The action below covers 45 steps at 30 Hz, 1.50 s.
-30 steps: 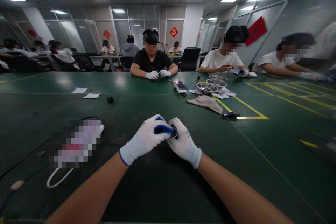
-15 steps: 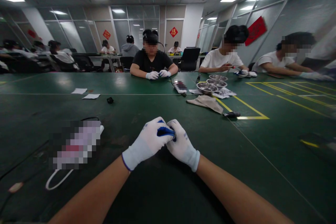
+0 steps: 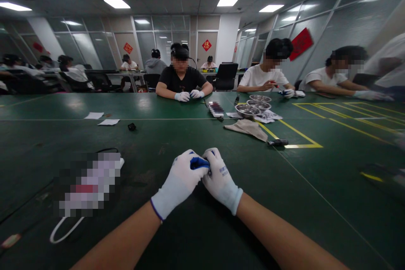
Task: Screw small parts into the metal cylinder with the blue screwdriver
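My left hand [image 3: 186,173] and my right hand [image 3: 220,177] meet over the middle of the green table [image 3: 152,139], both in white gloves with blue palms. Their fingers are closed and pinched together at the fingertips. Something small and dark shows between them, mostly hidden, and I cannot make out what it is. Off to the left lies a blurred-out pale object with a white loop [image 3: 66,230]. Beyond my hands, a small black piece [image 3: 132,127] rests near two white papers [image 3: 109,122].
Metal bowls [image 3: 247,111], a beige cloth [image 3: 247,128] and a black cylindrical object [image 3: 277,142] lie ahead to the right, near yellow tape lines. Across the table a person in black [image 3: 180,78] works with gloved hands; others sit at the right.
The whole view has shifted slightly, so the table and things on it appear lower. My hands stay together, with the right hand turned a little.
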Motion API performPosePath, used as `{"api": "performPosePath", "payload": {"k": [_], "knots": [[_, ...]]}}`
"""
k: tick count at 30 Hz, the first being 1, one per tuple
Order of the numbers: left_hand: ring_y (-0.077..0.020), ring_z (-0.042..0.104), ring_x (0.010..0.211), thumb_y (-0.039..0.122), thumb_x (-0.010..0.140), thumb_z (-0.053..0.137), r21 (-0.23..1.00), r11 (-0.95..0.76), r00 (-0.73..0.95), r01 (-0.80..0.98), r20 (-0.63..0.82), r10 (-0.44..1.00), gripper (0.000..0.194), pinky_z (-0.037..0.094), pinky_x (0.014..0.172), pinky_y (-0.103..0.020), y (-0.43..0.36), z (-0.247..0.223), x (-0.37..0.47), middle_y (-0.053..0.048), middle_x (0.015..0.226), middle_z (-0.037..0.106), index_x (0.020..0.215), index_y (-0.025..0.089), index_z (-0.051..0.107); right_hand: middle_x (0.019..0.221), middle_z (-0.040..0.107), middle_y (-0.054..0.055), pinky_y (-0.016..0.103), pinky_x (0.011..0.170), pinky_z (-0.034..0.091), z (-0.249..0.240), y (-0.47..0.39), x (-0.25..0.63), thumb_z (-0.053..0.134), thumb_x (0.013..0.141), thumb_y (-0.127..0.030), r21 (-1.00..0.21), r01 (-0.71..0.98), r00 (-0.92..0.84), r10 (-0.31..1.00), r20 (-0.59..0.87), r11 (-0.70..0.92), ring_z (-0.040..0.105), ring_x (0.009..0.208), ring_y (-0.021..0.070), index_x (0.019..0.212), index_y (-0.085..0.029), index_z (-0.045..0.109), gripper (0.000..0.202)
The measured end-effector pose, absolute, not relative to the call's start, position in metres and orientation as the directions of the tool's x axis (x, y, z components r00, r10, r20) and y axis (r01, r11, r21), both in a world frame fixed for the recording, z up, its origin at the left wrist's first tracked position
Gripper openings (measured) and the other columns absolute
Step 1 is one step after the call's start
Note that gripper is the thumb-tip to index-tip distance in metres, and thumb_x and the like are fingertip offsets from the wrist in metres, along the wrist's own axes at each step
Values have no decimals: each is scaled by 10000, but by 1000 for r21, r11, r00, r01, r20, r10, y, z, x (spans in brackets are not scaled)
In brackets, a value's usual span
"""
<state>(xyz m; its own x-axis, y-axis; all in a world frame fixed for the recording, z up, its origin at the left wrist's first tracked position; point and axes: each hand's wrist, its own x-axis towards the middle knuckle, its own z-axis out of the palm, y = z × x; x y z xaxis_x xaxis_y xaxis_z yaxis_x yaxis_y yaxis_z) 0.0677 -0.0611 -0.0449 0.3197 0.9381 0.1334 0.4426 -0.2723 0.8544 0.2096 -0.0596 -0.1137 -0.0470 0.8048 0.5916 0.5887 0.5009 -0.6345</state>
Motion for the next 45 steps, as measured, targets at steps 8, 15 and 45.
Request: {"api": "performPosePath", "payload": {"k": [8,15,45], "knots": [[-210,698,848,155,773,730,896,-266,409,355,107,906,70,544,780,-337,-56,-49,64,-6,833,706,797,183,670,964,521,60,353,705,525,-115,-60,209,545,768,-29,-620,589,-31,781,624,519,562,830,217,863,-229,514,224],[-215,698,859,114,805,705,879,-197,291,435,70,954,63,547,807,-351,-58,-49,71,-33,857,704,792,169,678,974,503,58,358,675,507,-122,-57,209,559,768,-27,-604,629,-34,793,608,489,560,810,217,861,-223,514,222],[-190,697,827,188,807,731,918,-255,387,305,125,913,45,566,781,-331,-60,-44,66,-6,858,727,833,190,695,977,530,71,377,715,524,-117,-59,207,562,741,-57,-593,632,62,731,680,499,567,848,236,929,-221,544,250]]}}
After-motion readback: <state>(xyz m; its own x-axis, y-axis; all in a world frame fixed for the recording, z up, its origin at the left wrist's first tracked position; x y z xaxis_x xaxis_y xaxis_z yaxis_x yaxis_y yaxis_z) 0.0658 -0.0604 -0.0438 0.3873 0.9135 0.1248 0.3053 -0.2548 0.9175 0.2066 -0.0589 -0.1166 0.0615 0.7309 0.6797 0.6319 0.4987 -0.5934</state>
